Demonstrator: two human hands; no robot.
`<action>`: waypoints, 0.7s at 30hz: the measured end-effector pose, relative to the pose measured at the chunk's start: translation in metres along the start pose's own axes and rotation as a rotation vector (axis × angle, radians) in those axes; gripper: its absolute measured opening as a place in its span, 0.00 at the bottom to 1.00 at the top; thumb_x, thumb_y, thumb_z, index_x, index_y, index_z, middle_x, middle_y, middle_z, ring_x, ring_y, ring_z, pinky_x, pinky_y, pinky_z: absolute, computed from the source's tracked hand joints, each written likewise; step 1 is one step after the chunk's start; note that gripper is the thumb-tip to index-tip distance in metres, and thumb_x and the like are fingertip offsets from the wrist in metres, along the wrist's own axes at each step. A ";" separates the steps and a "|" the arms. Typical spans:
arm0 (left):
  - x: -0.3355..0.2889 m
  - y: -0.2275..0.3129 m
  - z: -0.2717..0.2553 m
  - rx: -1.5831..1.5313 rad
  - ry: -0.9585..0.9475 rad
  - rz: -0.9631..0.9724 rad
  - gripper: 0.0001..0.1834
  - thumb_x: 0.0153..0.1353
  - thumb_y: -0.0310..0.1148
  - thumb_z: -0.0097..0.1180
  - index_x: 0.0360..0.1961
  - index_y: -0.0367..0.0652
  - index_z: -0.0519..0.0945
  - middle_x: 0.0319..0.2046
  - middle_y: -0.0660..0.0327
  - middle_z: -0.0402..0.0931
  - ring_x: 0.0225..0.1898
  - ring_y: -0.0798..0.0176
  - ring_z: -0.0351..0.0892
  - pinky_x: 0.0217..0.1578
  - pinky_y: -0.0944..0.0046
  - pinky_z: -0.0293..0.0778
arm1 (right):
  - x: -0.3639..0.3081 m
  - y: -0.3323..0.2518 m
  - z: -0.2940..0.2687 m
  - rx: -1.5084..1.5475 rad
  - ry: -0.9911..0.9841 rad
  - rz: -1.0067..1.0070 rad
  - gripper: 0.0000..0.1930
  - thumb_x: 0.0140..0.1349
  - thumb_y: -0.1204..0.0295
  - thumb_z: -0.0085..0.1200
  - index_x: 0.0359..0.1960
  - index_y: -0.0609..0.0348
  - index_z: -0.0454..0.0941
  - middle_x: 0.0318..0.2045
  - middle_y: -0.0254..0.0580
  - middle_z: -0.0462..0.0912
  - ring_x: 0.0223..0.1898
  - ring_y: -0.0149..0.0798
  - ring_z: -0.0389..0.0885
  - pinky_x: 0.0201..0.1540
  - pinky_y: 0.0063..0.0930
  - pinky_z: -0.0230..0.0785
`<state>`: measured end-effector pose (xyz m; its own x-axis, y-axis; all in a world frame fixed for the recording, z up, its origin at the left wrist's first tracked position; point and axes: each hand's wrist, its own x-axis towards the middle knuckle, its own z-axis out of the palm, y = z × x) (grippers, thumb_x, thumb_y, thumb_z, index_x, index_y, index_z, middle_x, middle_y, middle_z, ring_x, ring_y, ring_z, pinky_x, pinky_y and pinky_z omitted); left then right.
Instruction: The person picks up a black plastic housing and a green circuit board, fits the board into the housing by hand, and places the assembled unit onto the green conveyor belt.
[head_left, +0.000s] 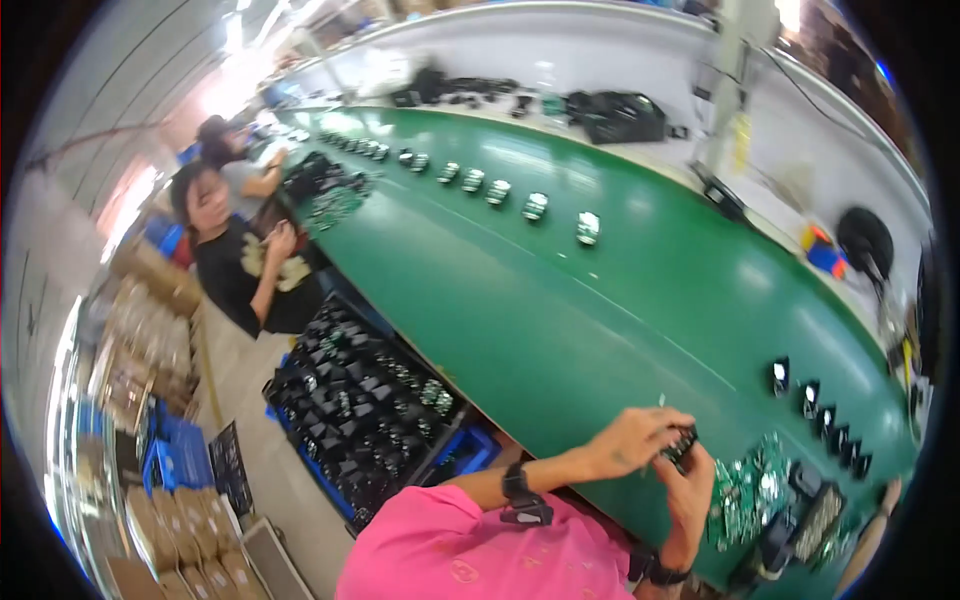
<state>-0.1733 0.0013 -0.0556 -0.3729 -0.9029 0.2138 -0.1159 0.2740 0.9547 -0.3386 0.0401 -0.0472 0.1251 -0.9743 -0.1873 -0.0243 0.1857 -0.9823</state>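
Over the green table [500, 340], both my hands meet around a small dark housing [683, 446] that seems to carry electronic parts. My left hand [645, 437] reaches over its top with bent fingers. From below, my right hand [690, 490] supports it, thumb and fingers pressed to its sides. My fingers cover much of the piece, so its details are hard to make out. Just right of my right hand lies a heap of green circuit boards [750, 490].
A row of small boards in dark housings [588, 228] runs along the far side. Several black housings [810, 398] stand at the right. A blue-edged crate [360, 410] full of black parts sits left of me. Another person [250, 250] works further along.
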 end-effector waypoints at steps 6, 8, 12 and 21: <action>-0.023 -0.003 -0.007 0.099 0.026 0.127 0.16 0.67 0.28 0.50 0.56 0.43 0.76 0.46 0.48 0.79 0.40 0.42 0.81 0.41 0.53 0.78 | 0.000 0.017 0.015 0.170 -0.070 -0.018 0.11 0.55 0.83 0.60 0.40 0.65 0.78 0.33 0.31 0.80 0.30 0.23 0.76 0.31 0.18 0.69; -0.021 -0.001 -0.010 0.100 -0.006 0.078 0.17 0.67 0.28 0.51 0.56 0.44 0.76 0.46 0.49 0.79 0.39 0.42 0.81 0.40 0.54 0.78 | 0.002 0.025 0.012 0.150 -0.071 -0.014 0.10 0.55 0.83 0.60 0.39 0.65 0.78 0.31 0.31 0.80 0.29 0.24 0.76 0.30 0.18 0.68; -0.016 0.001 -0.011 0.131 -0.093 0.035 0.18 0.66 0.29 0.51 0.57 0.46 0.76 0.47 0.50 0.79 0.38 0.43 0.80 0.39 0.54 0.77 | 0.003 0.032 0.010 0.152 -0.042 -0.015 0.07 0.56 0.84 0.59 0.36 0.65 0.78 0.27 0.31 0.80 0.26 0.24 0.76 0.28 0.18 0.67; -0.016 -0.024 -0.004 0.131 0.041 0.176 0.19 0.66 0.28 0.51 0.58 0.46 0.77 0.42 0.50 0.81 0.36 0.46 0.81 0.39 0.54 0.77 | 0.005 0.042 0.015 0.106 0.011 -0.020 0.06 0.58 0.84 0.57 0.36 0.66 0.78 0.28 0.34 0.81 0.27 0.24 0.77 0.28 0.19 0.68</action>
<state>-0.1610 0.0084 -0.0810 -0.3606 -0.8495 0.3852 -0.1719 0.4664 0.8677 -0.3237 0.0454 -0.0892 0.1134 -0.9792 -0.1681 0.0828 0.1779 -0.9806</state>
